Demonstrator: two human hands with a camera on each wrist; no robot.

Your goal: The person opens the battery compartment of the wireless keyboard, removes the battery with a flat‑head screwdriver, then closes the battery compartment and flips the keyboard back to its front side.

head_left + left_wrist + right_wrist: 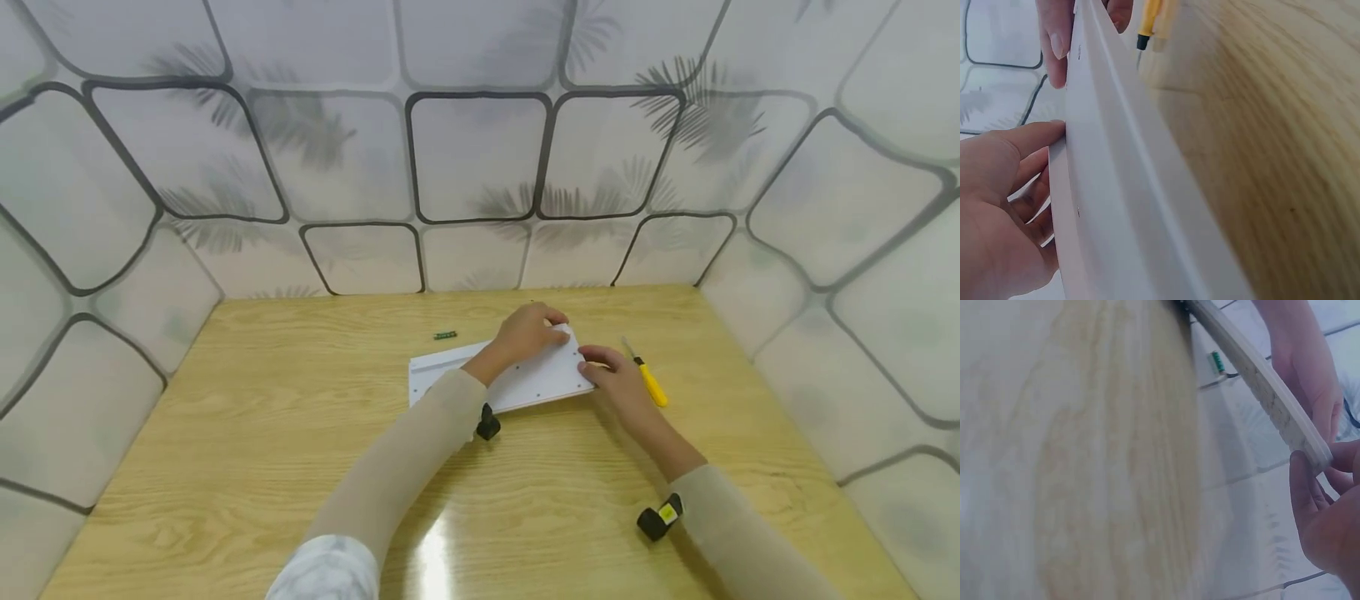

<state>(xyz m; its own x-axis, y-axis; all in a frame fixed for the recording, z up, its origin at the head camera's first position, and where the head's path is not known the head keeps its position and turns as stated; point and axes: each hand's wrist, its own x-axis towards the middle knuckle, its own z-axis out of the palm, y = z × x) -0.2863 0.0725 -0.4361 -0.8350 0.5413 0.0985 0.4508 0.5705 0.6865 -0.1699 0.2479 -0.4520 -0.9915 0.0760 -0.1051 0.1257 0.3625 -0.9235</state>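
A slim white keyboard (542, 377) is held tilted over the table, its flat back with small screw spots turned up. My left hand (525, 335) reaches across it and grips the far edge near the right end. At the right end, my right hand (617, 379) pinches the corner between thumb and fingers, as the right wrist view also shows. Seen from there, the keyboard's downward side (1266, 394) carries rows of key-like bumps. A raised ridge (1129, 119) runs along its length in the left wrist view.
Just right of my right hand lies a screwdriver (655, 387) with a yellow handle, its shaft pointing away. A small green battery (446, 335) rests behind the keyboard. Patterned cloth walls (480, 158) close off the wooden table (247, 433) at the back and both sides.
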